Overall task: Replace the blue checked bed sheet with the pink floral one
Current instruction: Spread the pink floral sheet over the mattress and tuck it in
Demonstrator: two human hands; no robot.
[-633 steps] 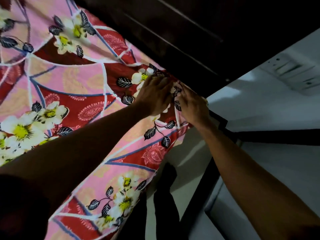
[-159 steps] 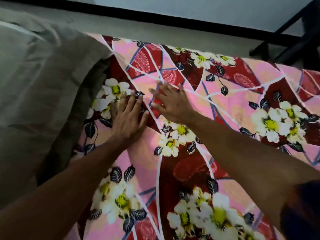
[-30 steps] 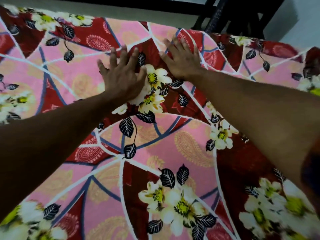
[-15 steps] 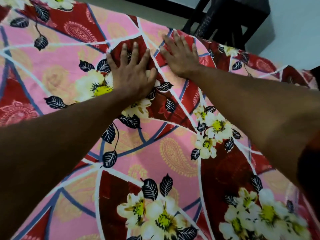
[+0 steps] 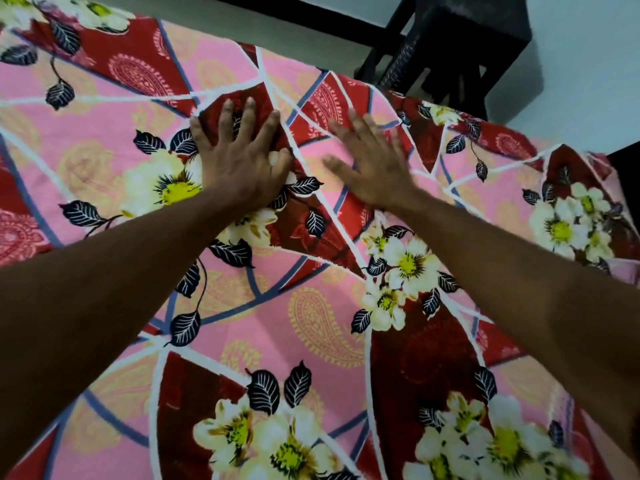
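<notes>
The pink floral sheet, with red panels, white flowers and dark leaves, lies spread over the bed and fills most of the view. My left hand presses flat on it with fingers straight and spread, near the sheet's far edge. My right hand lies flat on the sheet just to the right, fingers straight, slightly blurred. Neither hand holds anything. No blue checked sheet is in view.
A black stool or small table stands on the floor beyond the bed's far right corner, against a pale wall. Grey floor with a dark skirting strip runs along the bed's far edge.
Both flat hands have slid across the sheet toward its far right corner. My right hand has drawn back and apart from the left over the last half second.
</notes>
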